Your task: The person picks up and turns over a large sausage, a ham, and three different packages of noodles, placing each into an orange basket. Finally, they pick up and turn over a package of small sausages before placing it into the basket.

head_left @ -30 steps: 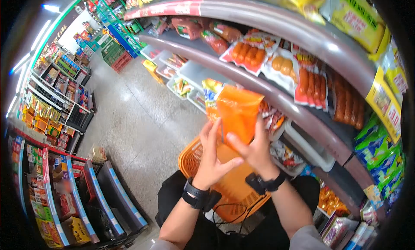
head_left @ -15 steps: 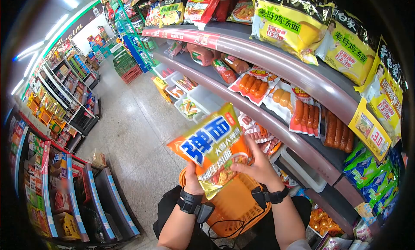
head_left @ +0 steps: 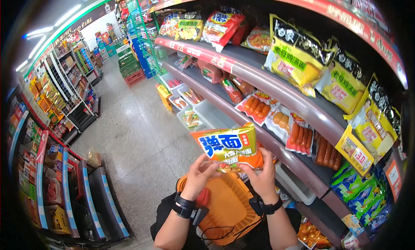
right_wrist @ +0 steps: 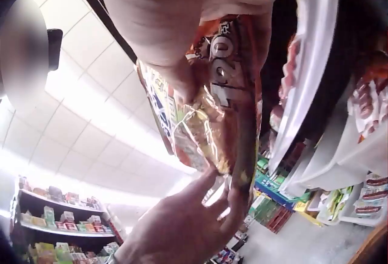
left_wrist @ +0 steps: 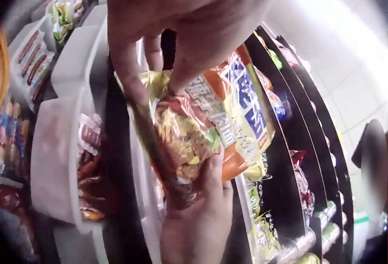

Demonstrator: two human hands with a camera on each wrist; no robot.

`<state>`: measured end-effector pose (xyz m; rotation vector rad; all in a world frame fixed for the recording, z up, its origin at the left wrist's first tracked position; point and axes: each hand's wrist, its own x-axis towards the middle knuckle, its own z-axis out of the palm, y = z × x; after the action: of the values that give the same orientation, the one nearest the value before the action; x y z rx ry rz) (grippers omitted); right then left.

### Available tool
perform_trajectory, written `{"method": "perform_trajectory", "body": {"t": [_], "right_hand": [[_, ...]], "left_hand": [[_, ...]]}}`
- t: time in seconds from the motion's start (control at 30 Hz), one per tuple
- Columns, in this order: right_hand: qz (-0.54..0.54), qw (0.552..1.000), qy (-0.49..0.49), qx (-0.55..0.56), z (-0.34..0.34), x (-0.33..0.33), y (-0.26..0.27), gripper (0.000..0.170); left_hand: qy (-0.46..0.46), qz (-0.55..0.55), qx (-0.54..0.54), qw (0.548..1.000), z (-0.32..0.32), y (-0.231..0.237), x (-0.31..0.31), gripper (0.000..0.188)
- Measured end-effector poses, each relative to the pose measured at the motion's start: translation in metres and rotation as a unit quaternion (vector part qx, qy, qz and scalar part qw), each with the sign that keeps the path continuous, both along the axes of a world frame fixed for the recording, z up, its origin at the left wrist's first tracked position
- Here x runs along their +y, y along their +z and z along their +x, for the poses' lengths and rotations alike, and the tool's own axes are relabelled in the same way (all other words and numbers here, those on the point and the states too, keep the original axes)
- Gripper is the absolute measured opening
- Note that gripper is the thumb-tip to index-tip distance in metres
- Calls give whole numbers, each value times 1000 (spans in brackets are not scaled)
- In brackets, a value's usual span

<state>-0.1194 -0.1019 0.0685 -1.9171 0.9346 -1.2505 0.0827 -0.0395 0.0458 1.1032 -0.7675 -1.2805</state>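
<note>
Both hands hold a packet of instant noodles, yellow and orange with large blue lettering, front side up above the basket. My left hand grips its left end, thumb on the front face. At the right end, my right hand pinches the packet between thumb and fingers. The left wrist view shows the noodle picture on the packet between the two hands. In the right wrist view the side edge of the packet with printed numerals shows. Below hangs an orange plastic basket with a red thing inside near its left side.
A shelf on the right carries yellow noodle bags, packs of sausages and a yellow price tag. White bins stand low beyond the packet. Low shelves line the left, with a tiled aisle floor between.
The packet has turned from its plain orange side to its printed front, then levelled out. Both hands now grip its near lower edge. The head view has tilted up, showing more upper shelf.
</note>
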Motion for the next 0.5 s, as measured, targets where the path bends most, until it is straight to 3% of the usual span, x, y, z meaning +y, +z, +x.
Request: {"method": "perform_trajectory", "body": {"t": [0.07,0.1,0.13,0.2,0.27,0.4,0.47,0.5], "right_hand": [[-66,984,0,-168,17,0,11,43],[-139,976,22,-168,21,-6,23,42],[-139,978,25,-156,19,-11,39,42],[-301,951,-63,-5,22,-22,75,41],[-310,948,-63,-43,36,-41,100,35],[-363,917,-164,-34,58,-74,145,25],[-395,905,-158,-10,64,-93,162,32],[-400,902,-160,20,67,-98,170,40]], "left_hand": [[86,-119,-92,985,2,0,-14,43],[112,-168,-115,973,1,17,-23,37],[116,-167,-103,974,-2,36,-27,37],[150,-204,-62,965,-3,79,-42,33],[213,-276,-81,934,0,101,-70,29],[174,-356,-78,915,8,153,-130,27],[202,-399,-144,883,13,167,-174,32],[205,-381,-148,889,15,176,-188,36]]}}
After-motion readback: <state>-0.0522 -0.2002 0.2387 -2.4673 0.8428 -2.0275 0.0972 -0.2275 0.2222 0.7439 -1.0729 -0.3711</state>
